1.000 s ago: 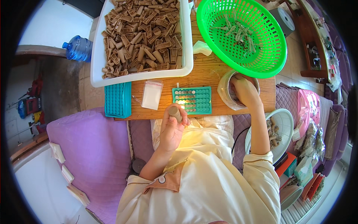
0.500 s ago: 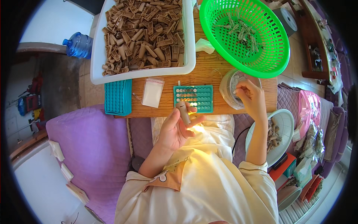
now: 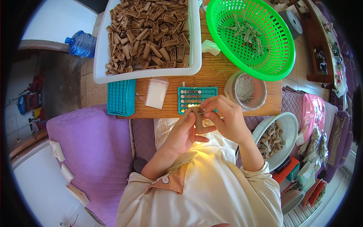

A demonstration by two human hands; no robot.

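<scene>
In my left hand (image 3: 178, 135) is a brown plastic casing (image 3: 199, 123), tube-shaped with a dark slot near its upper end. The thumb and fingers close around it, some fingers stretched past it. My right hand (image 3: 230, 118) pinches a small thin pale piece (image 3: 203, 112) against the casing's upper end, beside the slot; the fingertips partly hide it. Just behind both hands, at the table's front edge, lies a teal tray (image 3: 208, 93) with rows of round pockets, many filled with silvery discs like button cells. To its right stands a clear round tub (image 3: 261, 102) of small grey-white flat pieces (image 3: 245, 90).
A white bin (image 3: 195, 62) heaped with brown casings (image 3: 151, 34) and a green basket (image 3: 278, 66) with wrapped pieces fill the table's back. Stacked teal trays (image 3: 121, 97) and a clear packet (image 3: 156, 93) lie left. A white basin (image 3: 293, 132) of finished-looking casings stands right.
My right hand has come from over the round tub, leftward and nearer me, to the casing, carrying a small thin piece. My left hand still holds the casing, now more upright.
</scene>
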